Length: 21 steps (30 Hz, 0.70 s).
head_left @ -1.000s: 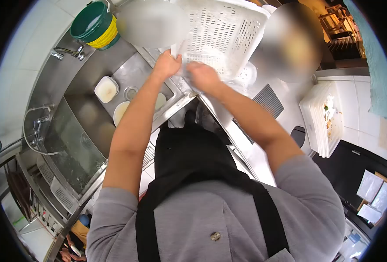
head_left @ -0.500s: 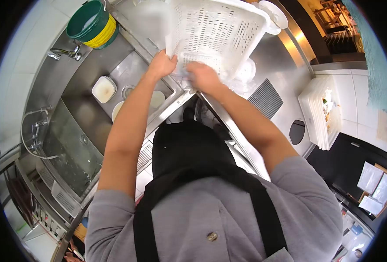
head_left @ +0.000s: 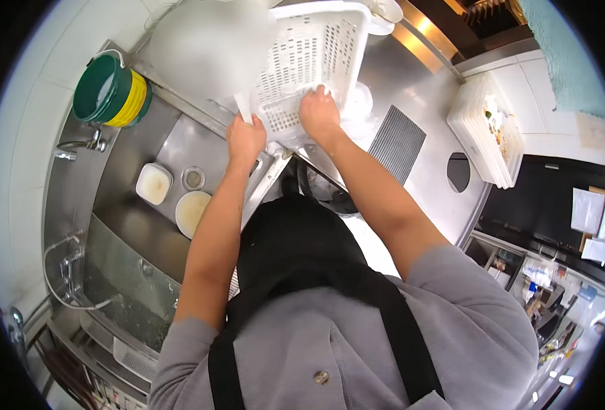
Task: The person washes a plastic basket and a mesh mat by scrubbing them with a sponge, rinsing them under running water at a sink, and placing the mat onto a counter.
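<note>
My left hand (head_left: 246, 140) is closed round the white handle of a round-headed utensil (head_left: 213, 48). Its large pale head is blurred, so its exact kind does not show. Just right of it stands a white perforated plastic basket (head_left: 309, 41). My right hand (head_left: 319, 115) is at the basket's near end, with its fingers curled inward. Something white shows at those fingertips, too small to name. White dishes (head_left: 358, 101) sit partly hidden against the basket's right side.
At left, the steel sink holds a square white dish (head_left: 155, 183), a round bowl (head_left: 191, 210) and a small glass dish (head_left: 193, 178). A green bucket (head_left: 111, 92) stands by the tap (head_left: 84, 143). Stacked white trays (head_left: 483, 133) with food scraps lie right, near a round counter hole (head_left: 458, 172).
My view has turned, so the sink and bucket sit lower and further left. The utensil's round head shows larger. My right hand has moved up to the basket's near end.
</note>
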Motion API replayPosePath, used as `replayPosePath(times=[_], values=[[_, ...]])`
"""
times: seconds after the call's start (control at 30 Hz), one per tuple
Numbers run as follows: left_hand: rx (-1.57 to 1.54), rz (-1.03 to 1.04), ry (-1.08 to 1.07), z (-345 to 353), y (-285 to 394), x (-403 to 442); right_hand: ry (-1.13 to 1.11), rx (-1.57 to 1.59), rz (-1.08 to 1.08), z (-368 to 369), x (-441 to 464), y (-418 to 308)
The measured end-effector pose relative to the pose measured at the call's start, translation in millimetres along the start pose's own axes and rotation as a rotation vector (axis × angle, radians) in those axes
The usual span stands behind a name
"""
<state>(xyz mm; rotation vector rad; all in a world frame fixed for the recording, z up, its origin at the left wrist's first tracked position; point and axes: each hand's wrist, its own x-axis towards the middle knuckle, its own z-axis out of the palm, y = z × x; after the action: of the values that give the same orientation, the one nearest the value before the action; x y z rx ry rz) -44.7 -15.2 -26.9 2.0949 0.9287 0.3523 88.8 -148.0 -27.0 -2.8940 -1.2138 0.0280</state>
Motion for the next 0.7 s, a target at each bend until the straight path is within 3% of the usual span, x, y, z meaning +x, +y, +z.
replayPosePath(times=[0.1,0.17,0.2,0.3,0.43,0.5,0.57,0.63,0.7], values=[[-0.014,-0.044,0.029,-12.8,13.8,-11.8,-0.079,-0.194,-0.133,-14.0,-46.2,1.2],[0.000,-0.047,0.030,-17.0,19.0,-10.0,0.085,-0.213,0.112,7.6,-53.4,4.5],[-0.027,-0.041,-0.007,-13.7,14.8,-13.5,0.077,-0.216,0.124,4.0,-42.5,2.6],[-0.077,-0.018,-0.052,-6.0,8.3,-16.5,-0.043,0.043,0.042,-5.7,-0.3,1.2],[-0.020,0.002,-0.084,-5.7,9.1,-10.2,0.150,0.139,0.167,7.4,-24.1,-16.4],[-0.035,0.022,-0.075,-0.9,10.2,-10.6,0.155,0.364,0.133,18.4,-35.4,-41.3],[-0.044,0.033,-0.073,1.0,8.6,-19.1,0.133,0.480,-0.144,13.1,-33.7,-63.9],[-0.101,0.031,-0.067,-5.2,11.9,-15.6,0.173,0.490,-0.194,9.1,-34.0,-37.8],[-0.085,0.043,-0.086,-8.1,13.7,-15.5,0.079,0.350,0.119,11.9,-35.9,12.2]])
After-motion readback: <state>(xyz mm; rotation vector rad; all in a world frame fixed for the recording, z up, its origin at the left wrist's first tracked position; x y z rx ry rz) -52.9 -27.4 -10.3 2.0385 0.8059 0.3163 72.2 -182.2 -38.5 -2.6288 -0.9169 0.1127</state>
